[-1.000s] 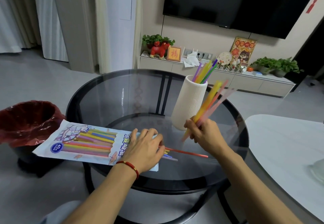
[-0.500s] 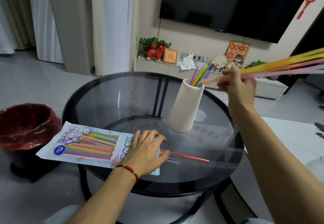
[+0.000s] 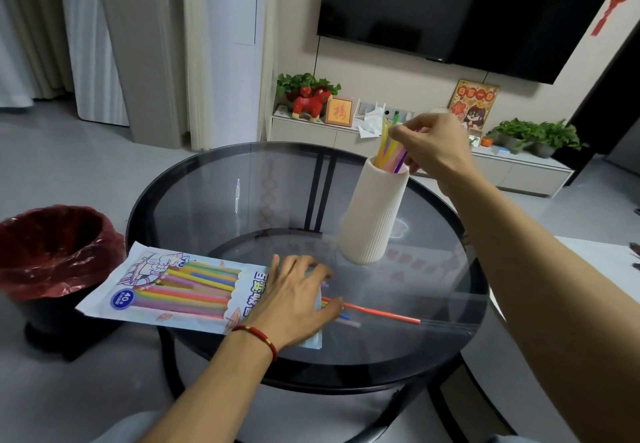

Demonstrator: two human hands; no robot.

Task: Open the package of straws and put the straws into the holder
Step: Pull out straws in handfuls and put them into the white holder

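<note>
Nearest: left hand (image 3: 294, 300), fingers spread flat, pressing the open end of the printed white plastic straw package (image 3: 180, 290) onto the round smoked-glass counter (image 3: 221, 200); many coloured straws remain inside, and a loose red straw (image 3: 381, 312) with a few short ends juts from the mouth just right of that hand. Farther: right hand (image 3: 431, 146), fingers pinched on the tops of a multicoloured straw bundle (image 3: 389, 151) standing in the ribbed white ceramic holder (image 3: 372, 217) directly below it. Status, as judged: package opened, one batch lodged, most straws left to transfer.
</note>
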